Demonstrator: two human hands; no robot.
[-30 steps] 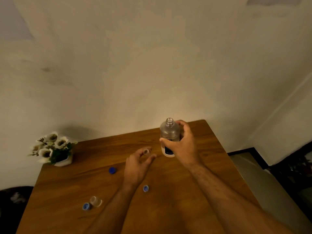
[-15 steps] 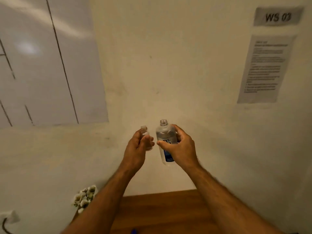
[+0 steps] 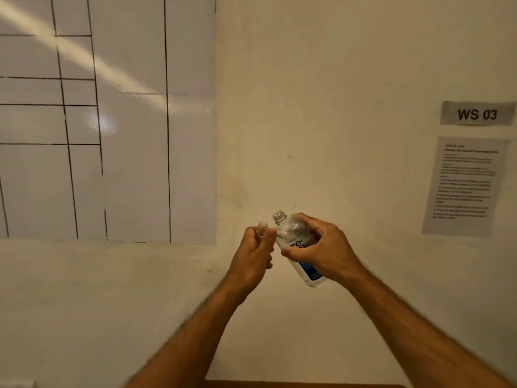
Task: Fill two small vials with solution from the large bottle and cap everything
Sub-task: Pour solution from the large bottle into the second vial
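My right hand (image 3: 324,247) grips the large clear bottle (image 3: 296,242), which has a white and blue label and no cap. The bottle leans to the left, its open neck up near the vial. My left hand (image 3: 256,254) is closed around a small clear vial (image 3: 262,228); only the vial's open threaded mouth shows above my fingers. Both are held up in the air in front of the wall, the two mouths a short gap apart. The second vial and the blue caps are out of view.
A strip of the wooden table (image 3: 302,384) shows at the bottom edge. On the wall hang a white board with black lines (image 3: 112,121), a "WS 03" sign (image 3: 477,113) and a printed sheet (image 3: 465,186).
Both hands lifted the bottle and vial off the table into the air. The camera tilted up to the wall. The bottle now leans left towards the vial.
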